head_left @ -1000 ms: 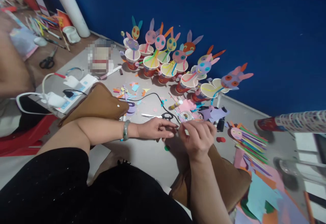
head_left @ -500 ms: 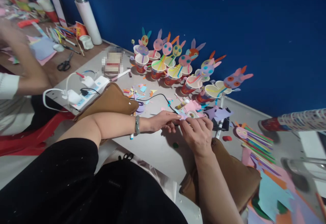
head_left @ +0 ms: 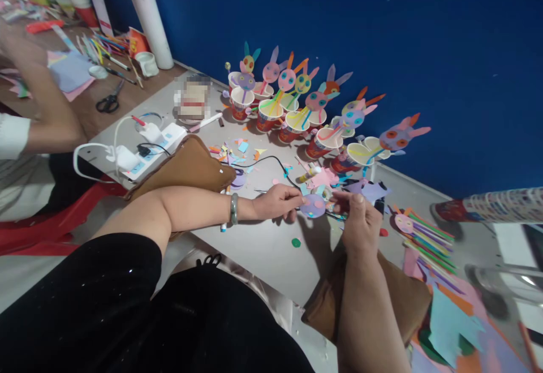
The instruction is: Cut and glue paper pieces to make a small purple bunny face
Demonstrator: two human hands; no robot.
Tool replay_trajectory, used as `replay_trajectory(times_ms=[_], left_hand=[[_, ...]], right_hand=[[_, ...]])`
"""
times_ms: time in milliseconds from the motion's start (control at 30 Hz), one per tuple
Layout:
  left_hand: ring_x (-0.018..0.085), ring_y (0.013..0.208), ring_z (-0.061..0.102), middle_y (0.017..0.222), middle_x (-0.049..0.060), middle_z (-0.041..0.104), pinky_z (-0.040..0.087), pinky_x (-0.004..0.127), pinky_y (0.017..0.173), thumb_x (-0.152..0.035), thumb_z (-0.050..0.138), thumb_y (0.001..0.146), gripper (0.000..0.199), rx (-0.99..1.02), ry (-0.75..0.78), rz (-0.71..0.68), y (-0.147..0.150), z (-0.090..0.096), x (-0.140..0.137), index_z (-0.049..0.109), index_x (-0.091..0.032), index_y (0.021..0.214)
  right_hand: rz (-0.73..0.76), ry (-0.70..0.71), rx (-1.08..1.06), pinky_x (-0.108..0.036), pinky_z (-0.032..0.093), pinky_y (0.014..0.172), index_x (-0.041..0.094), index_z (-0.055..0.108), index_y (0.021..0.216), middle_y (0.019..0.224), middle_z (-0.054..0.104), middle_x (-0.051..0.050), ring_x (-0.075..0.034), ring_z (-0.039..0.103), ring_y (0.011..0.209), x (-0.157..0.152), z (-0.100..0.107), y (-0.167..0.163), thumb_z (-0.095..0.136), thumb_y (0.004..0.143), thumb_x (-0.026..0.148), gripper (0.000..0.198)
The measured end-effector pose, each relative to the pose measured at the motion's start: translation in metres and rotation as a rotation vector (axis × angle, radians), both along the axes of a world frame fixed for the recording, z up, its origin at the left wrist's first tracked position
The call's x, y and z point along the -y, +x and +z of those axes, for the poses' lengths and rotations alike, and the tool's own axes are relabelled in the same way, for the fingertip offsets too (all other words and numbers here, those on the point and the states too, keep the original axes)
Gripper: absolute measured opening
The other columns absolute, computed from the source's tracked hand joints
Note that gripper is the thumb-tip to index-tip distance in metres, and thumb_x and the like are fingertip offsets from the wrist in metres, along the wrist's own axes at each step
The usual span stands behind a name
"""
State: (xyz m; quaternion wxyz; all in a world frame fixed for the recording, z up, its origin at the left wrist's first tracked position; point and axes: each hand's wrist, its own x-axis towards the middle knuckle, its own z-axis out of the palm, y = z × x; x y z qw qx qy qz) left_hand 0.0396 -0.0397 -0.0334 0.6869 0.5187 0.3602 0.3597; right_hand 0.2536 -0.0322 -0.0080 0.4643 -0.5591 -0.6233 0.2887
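Note:
Pinched at its left edge by my left hand [head_left: 280, 202] is a purple paper oval [head_left: 313, 206] with pink spots on it. My right hand [head_left: 360, 220] is just to the right of the oval, apart from it, with the fingers stretched toward it and the thumb raised. No object shows between those fingers. Behind the hands lie a glue tube [head_left: 309, 174] and pink paper scraps [head_left: 324, 178]. A small green paper disc [head_left: 296, 243] rests on the table below the oval.
Several paper cups with paper rabbit heads [head_left: 316, 101] stand along the blue wall. Brown cushions [head_left: 182, 169] lie under both arms. At left are a power strip [head_left: 155, 152] and another person's arm [head_left: 51, 101]. Coloured sticks [head_left: 432, 243] and a cup stack [head_left: 500, 200] occupy the right.
My right hand has moved off the purple paper to the right, its fingers spreading. The oval now shows its spotted face, still in my left hand. The view has shifted slightly.

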Motion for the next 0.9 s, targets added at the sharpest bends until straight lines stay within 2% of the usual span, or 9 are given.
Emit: replay_trajectory(times_ms=[67,133,267,500,667,900], left_hand=[[0.005,0.039,0.05,0.054,-0.003,0.063,0.04,0.014,0.037,-0.037,0.057,0.096,0.03,-0.006,-0.001,-0.005,0.0,0.0,-0.001,0.054,-0.016,0.074],[0.004,0.037,0.048,0.053,-0.004,0.062,0.038,0.014,0.036,-0.034,0.056,0.097,0.028,-0.013,0.005,-0.002,0.0,0.001,-0.002,0.054,-0.016,0.075],[0.003,0.035,0.045,0.05,-0.004,0.06,0.036,0.013,0.036,-0.028,0.054,0.097,0.029,-0.027,0.015,-0.007,-0.001,0.005,-0.001,0.051,-0.017,0.071],[0.003,0.035,0.047,0.049,-0.004,0.06,0.036,0.013,0.037,-0.028,0.056,0.096,0.031,-0.06,0.037,-0.036,-0.002,0.006,-0.001,0.051,-0.016,0.068],[0.005,0.037,0.05,0.05,-0.002,0.061,0.037,0.014,0.037,-0.043,0.057,0.097,0.038,-0.037,-0.01,-0.049,-0.002,0.004,-0.001,0.053,-0.015,0.07],[0.004,0.039,0.05,0.052,-0.002,0.061,0.038,0.016,0.04,-0.058,0.068,0.087,0.049,-0.084,-0.019,-0.06,-0.003,0.004,0.001,0.056,-0.014,0.07]], right_hand=[[0.105,-0.183,-0.1,-0.034,0.046,0.06,0.02,0.075,0.085,0.064,0.063,-0.003,-0.018,0.057,0.06,-0.003,-0.001,0.0,0.042,0.095,0.072,0.062],[0.194,-0.246,-0.085,-0.033,0.046,0.061,0.02,0.075,0.08,0.062,0.061,-0.002,-0.017,0.056,0.06,-0.004,0.0,-0.001,0.051,0.091,0.072,0.058],[0.241,-0.277,-0.002,-0.031,0.045,0.062,0.021,0.072,0.072,0.06,0.06,0.0,-0.015,0.054,0.061,-0.001,0.01,-0.006,0.076,0.078,0.061,0.041],[0.237,-0.373,-0.113,-0.028,0.043,0.057,0.02,0.07,0.071,0.061,0.063,0.0,-0.013,0.052,0.057,0.002,0.009,-0.016,0.081,0.072,0.05,0.032],[0.242,-0.39,-0.161,-0.028,0.044,0.057,0.021,0.064,0.066,0.06,0.061,0.001,-0.012,0.05,0.055,0.003,0.007,-0.02,0.081,0.071,0.049,0.033],[0.247,-0.425,-0.18,-0.026,0.04,0.054,0.021,0.063,0.067,0.06,0.06,0.001,-0.012,0.048,0.056,0.001,0.006,-0.021,0.079,0.071,0.045,0.03]])
